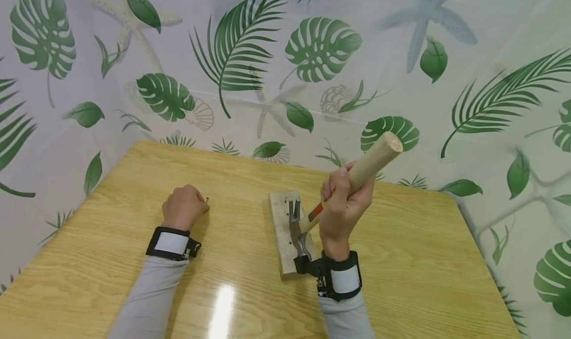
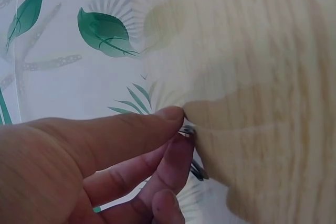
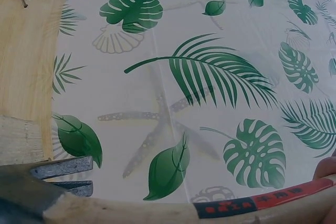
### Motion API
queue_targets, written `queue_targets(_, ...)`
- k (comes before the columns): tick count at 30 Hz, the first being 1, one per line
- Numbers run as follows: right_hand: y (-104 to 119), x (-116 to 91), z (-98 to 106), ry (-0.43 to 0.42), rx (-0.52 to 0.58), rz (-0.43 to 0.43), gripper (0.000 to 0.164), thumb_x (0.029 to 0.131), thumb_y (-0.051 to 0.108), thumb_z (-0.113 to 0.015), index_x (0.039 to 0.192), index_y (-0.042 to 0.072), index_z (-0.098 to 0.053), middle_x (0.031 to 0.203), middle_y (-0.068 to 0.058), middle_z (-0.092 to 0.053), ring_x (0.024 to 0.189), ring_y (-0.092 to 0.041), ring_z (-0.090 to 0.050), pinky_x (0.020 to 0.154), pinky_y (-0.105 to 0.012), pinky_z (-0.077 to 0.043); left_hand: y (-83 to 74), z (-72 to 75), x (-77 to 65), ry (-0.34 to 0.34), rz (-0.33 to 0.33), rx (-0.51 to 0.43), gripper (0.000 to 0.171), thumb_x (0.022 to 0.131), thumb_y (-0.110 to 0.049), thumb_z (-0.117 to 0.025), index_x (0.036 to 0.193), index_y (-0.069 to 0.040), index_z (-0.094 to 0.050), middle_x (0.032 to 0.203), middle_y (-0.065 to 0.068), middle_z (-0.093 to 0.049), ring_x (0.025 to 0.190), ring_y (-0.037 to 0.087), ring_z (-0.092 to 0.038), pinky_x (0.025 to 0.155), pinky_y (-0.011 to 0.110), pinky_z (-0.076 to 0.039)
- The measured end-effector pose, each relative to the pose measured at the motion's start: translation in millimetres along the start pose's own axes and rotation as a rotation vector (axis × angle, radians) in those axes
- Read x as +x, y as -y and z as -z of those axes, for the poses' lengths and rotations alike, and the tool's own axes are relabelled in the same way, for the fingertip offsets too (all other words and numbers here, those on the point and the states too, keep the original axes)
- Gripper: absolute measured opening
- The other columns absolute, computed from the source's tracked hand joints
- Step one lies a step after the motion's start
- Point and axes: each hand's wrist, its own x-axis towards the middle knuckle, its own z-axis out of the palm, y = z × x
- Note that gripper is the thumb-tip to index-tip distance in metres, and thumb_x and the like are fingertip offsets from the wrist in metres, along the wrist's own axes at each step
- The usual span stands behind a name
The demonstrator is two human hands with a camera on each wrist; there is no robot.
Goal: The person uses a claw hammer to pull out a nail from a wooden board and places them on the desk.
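My left hand [image 1: 184, 207] is low over the left part of the table, thumb and fingertips pinching small metal nails [image 2: 198, 170]. Their ends poke out past the fingers, while the rest is hidden. In my right hand [image 1: 342, 207] is a claw hammer [image 1: 372, 163], gripped around its pale wooden handle with the butt tilted up and away. The hammer's metal head [image 1: 295, 225] overlaps a small wooden block [image 1: 278, 220] in the head view. Several dark nail spots mark the block's face. The right wrist view shows the two-pronged claw [image 3: 65, 167] and a red-and-black label on the handle.
A yellow wood-grain table [image 1: 241, 205] carries the block near its middle. Behind and beside it hangs a pale sheet [image 1: 267, 96] printed with green leaves, shells and starfish. Both wrists wear black straps [image 1: 171, 243] with small cameras.
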Motion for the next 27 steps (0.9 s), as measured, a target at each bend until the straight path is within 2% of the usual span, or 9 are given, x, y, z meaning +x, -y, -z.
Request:
queue_targets(4, 0, 0, -1, 0.005, 0.005, -0.001, 0.005, 0.102, 0.010, -0.048, 0.099, 0.006, -0.048, 0.062, -0.006, -0.037, 0.046, -0.011, -0.034, 0.041, -0.027, -0.030, -1.3, 1.7, -0.7, -0.002, 0.007, 0.004, 0.014, 0.087, -0.018, -0.075, 0.079, -0.007, -0.077, 0.084, 0.012, -0.073, 0.070, 0.028, -0.066, 0.057, 0.044, -0.050)
queue_targets(7, 0, 0, -2, -0.004, 0.007, 0.003, 0.005, 0.101, 0.009, -0.048, 0.098, 0.006, -0.049, 0.060, -0.006, -0.037, 0.045, -0.012, -0.033, 0.039, -0.027, -0.029, -5.8, 2.7, -1.2, -0.021, -0.035, 0.014, 0.017, 0.091, -0.021, -0.073, 0.086, -0.005, -0.075, 0.084, 0.012, -0.072, 0.069, 0.028, -0.065, 0.056, 0.041, -0.050)
queue_targets(10, 3, -2, -5, -0.025, 0.016, 0.003, 0.005, 0.100, 0.008, -0.048, 0.095, 0.006, -0.049, 0.058, -0.006, -0.035, 0.043, -0.012, -0.031, 0.038, -0.027, -0.028, -16.3, 1.4, -1.5, -0.019, -0.157, 0.009, 0.019, 0.095, -0.022, -0.071, 0.097, -0.003, -0.072, 0.090, 0.014, -0.070, 0.075, 0.028, -0.064, 0.060, 0.039, -0.052)
queue_targets(13, 7, -5, -9, -0.047, 0.021, -0.005, 0.005, 0.098, 0.007, -0.048, 0.094, 0.006, -0.049, 0.057, -0.005, -0.035, 0.042, -0.011, -0.030, 0.038, -0.027, -0.027, -32.9, -5.2, -3.8, 0.035, -0.310, -0.027, 0.024, 0.097, -0.023, -0.068, 0.112, -0.004, -0.071, 0.107, 0.013, -0.068, 0.098, 0.031, -0.063, 0.077, 0.044, -0.055)
queue_targets(16, 11, -9, -14, -0.057, 0.025, 0.009, 0.004, 0.097, 0.006, -0.048, 0.094, 0.005, -0.050, 0.057, -0.005, -0.035, 0.042, -0.011, -0.031, 0.038, -0.026, -0.027, -50.1, -16.9, -9.3, 0.104, -0.451, -0.066, 0.033, 0.099, -0.023, -0.066, 0.128, -0.007, -0.066, 0.128, 0.011, -0.063, 0.122, 0.034, -0.055, 0.097, 0.050, -0.051)
queue_targets(20, 11, -11, -17, -0.069, 0.045, 0.082, 0.008, 0.095, 0.004, -0.047, 0.093, -0.002, -0.050, 0.059, -0.005, -0.036, 0.045, -0.012, -0.031, 0.041, -0.025, -0.028, -66.3, -35.6, -18.2, 0.186, -0.606, -0.070, 0.041, 0.102, -0.023, -0.062, 0.140, -0.011, -0.059, 0.144, 0.009, -0.057, 0.134, 0.033, -0.049, 0.111, 0.047, -0.043)
queue_targets(23, 9, -10, -16, -0.065, 0.050, 0.120, 0.010, 0.093, 0.003, -0.047, 0.093, -0.006, -0.050, 0.059, -0.005, -0.037, 0.046, -0.012, -0.032, 0.042, -0.024, -0.029, -72.6, -46.3, -23.0, 0.222, -0.661, -0.039, 0.041, 0.102, -0.023, -0.061, 0.142, -0.012, -0.058, 0.150, 0.009, -0.052, 0.136, 0.033, -0.049, 0.113, 0.045, -0.042)
queue_targets(25, 7, -8, -13, -0.037, 0.046, 0.114, 0.009, 0.094, 0.004, -0.046, 0.096, -0.004, -0.051, 0.060, -0.006, -0.038, 0.047, -0.012, -0.033, 0.042, -0.024, -0.030, -75.6, -49.9, -24.6, 0.217, -0.669, -0.017, 0.040, 0.102, -0.022, -0.062, 0.141, -0.012, -0.060, 0.151, 0.008, -0.052, 0.135, 0.033, -0.050, 0.111, 0.044, -0.044)
queue_targets(27, 3, -4, -10, 0.013, 0.055, 0.083, 0.008, 0.097, 0.005, -0.045, 0.099, -0.001, -0.050, 0.062, -0.006, -0.038, 0.048, -0.013, -0.033, 0.043, -0.025, -0.031, -78.2, -51.9, -25.0, 0.205, -0.665, -0.005, 0.038, 0.102, -0.021, -0.063, 0.139, -0.012, -0.062, 0.152, 0.008, -0.051, 0.136, 0.031, -0.050, 0.115, 0.045, -0.040)
